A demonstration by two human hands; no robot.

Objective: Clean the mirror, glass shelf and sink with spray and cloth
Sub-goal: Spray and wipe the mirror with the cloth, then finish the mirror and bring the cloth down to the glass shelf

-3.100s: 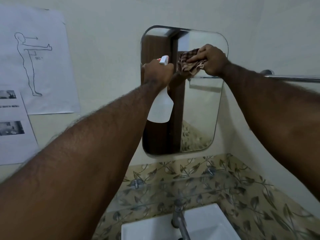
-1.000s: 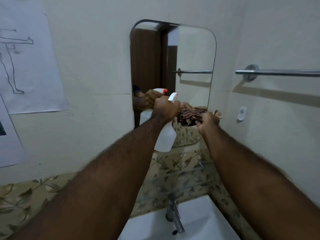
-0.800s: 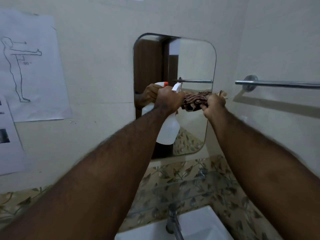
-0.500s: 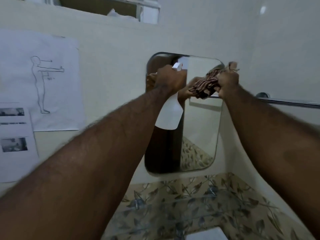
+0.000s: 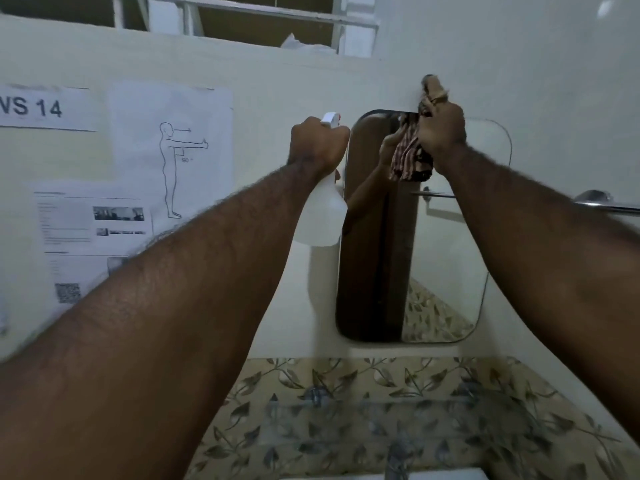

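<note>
The glass shelf [image 5: 398, 420] and sink [image 5: 446, 474], well below both grips, are judged not yet due. The spray bottle [image 5: 322, 216] is held by the closed left hand [image 5: 317, 145] just left of the mirror [image 5: 446, 244], likely kept ready. Beyond, the cloth [image 5: 410, 157] is bunched in the closed right hand [image 5: 441, 131] and pressed at the mirror's top edge for wiping.
</note>
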